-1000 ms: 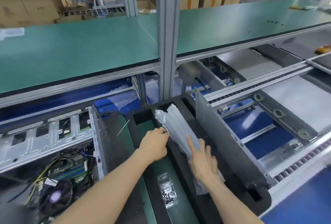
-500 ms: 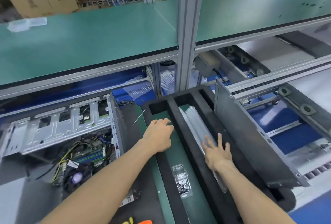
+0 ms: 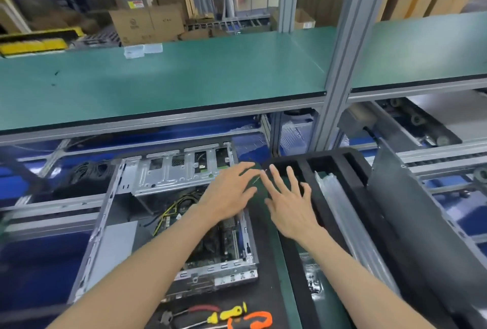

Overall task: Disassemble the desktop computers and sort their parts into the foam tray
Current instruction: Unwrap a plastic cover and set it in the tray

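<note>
An opened desktop computer case (image 3: 168,178) lies on its side left of centre, its motherboard and yellow cables exposed. To its right stands the black foam tray (image 3: 308,165) with long slots. A clear plastic-bagged part (image 3: 342,212) lies in one slot, and a small bag of screws (image 3: 313,284) lies in a nearer slot. My left hand (image 3: 232,191) hovers with spread fingers over the case's right edge, holding nothing. My right hand (image 3: 287,202) is spread flat beside it, over the tray's left side, also holding nothing.
A grey metal side panel (image 3: 411,212) leans along the tray's right side. Screwdrivers with red and yellow handles (image 3: 226,313) and an orange tool (image 3: 258,320) lie at the near edge. A green shelf (image 3: 163,78) spans above, with a conveyor (image 3: 442,155) to the right.
My right hand let go of the bagged part, now lying in its slot, and moved left. Both hands now spread open near the case's right edge. The view shifted left.
</note>
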A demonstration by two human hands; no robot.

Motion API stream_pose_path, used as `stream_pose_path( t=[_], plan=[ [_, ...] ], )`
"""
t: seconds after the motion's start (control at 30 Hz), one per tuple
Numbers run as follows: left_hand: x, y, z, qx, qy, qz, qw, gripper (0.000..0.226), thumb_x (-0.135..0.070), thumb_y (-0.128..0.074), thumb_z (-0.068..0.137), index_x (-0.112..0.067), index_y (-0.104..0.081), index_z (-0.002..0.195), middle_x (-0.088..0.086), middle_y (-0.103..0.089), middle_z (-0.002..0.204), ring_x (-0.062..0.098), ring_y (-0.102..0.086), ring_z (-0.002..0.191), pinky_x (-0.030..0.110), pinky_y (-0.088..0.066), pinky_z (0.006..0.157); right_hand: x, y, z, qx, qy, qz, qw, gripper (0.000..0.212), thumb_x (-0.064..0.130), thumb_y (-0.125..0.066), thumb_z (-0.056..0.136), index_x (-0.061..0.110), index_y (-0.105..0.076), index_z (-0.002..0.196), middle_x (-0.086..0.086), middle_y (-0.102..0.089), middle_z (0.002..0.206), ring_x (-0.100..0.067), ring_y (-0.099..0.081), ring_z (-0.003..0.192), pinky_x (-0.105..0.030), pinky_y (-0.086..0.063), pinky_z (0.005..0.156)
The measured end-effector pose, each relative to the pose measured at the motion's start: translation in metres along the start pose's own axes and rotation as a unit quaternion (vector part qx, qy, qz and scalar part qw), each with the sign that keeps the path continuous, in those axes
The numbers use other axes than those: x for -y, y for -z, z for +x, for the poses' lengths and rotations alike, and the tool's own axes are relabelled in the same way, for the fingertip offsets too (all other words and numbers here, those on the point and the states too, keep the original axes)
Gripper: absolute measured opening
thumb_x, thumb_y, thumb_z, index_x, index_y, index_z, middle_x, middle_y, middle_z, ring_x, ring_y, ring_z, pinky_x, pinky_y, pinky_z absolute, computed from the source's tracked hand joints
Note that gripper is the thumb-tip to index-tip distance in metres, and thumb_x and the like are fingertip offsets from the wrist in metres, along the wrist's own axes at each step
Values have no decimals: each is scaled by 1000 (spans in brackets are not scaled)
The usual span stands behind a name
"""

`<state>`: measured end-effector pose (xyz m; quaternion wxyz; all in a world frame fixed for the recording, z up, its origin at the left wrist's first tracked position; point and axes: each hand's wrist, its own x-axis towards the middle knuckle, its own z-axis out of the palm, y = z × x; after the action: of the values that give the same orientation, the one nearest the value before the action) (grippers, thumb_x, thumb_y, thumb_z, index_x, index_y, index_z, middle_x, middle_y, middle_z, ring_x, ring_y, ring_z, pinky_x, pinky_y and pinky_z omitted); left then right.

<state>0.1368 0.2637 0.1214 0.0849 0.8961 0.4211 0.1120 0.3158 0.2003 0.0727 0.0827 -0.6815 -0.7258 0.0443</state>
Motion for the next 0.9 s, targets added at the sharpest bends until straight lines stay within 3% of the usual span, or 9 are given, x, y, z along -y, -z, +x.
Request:
stream_pose_path(
  t=[0.13, 0.23, 0.37, 0.43, 0.53, 0.63, 0.77, 0.9],
  plan=[
    [46, 23, -47, -30, 60, -9, 998, 43, -34, -54, 101, -24, -51, 143, -3, -52, 142, 17, -49, 129, 35, -41, 109, 45, 6, 4, -11, 52, 32, 998, 66, 36, -35, 107, 33, 5, 160, 9, 0, 169, -22, 1, 155, -53, -12, 118],
    [75, 28, -79, -16, 100, -9, 995, 42, -35, -57, 99, -23, -55, 139, -3, -57, 132, 19, -55, 121, 35, -44, 102, 68, 5, 2, -33, 92, 46, 994, 63, 32, -40, 106, 26, -9, 161, 8, -27, 164, -17, -22, 150, -46, -16, 116],
    [87, 20, -110, 43, 124, -2, 991, 43, -42, -59, 97, -32, -54, 139, -8, -56, 132, 15, -54, 121, 37, -44, 103, 92, 3, -4, -1, 165, 63, 984, 61, 31, -47, 104, 24, -22, 158, 5, -55, 146, -19, -40, 138, -41, -19, 110],
    [85, 13, -121, 61, 119, -3, 991, 43, -43, -58, 97, -33, -53, 139, -10, -55, 132, 14, -53, 122, 38, -44, 103, 102, 0, -6, 29, 186, 45, 981, 60, 34, -47, 104, 24, -23, 158, -1, -68, 124, -26, -50, 128, -42, -25, 105],
    [80, 7, -136, 65, 113, -3, 991, 41, -42, -55, 99, -32, -54, 138, -9, -57, 132, 14, -53, 122, 38, -43, 103, 113, -4, -14, 45, 214, 6, 976, 59, 43, -44, 104, 26, -25, 158, -1, -70, 92, -26, -61, 102, -40, -33, 99],
    [76, 9, -151, 58, 106, -3, 993, 37, -38, -55, 99, -28, -59, 134, -4, -61, 129, 18, -56, 118, 39, -45, 101, 123, -7, -27, 17, 242, 22, 970, 56, 48, -48, 101, 26, -40, 152, -1, -73, 89, -24, -62, 91, -39, -35, 100],
    [72, 8, -169, 54, 99, 9, 994, 36, -37, -51, 101, -24, -61, 133, -2, -62, 130, 20, -57, 118, 44, -44, 102, 133, -9, -48, -8, 278, 46, 960, 48, 45, -57, 97, 23, -57, 139, -4, -72, 93, -26, -61, 91, -40, -37, 97],
    [68, 5, -178, 54, 105, -14, 993, 37, -40, -51, 102, -23, -62, 133, -1, -62, 131, 20, -57, 120, 42, -44, 102, 140, -6, -71, -116, 324, 46, 938, 39, 33, -73, 89, 17, -66, 124, -3, -70, 90, -25, -58, 92, -42, -48, 86]
  ],
)
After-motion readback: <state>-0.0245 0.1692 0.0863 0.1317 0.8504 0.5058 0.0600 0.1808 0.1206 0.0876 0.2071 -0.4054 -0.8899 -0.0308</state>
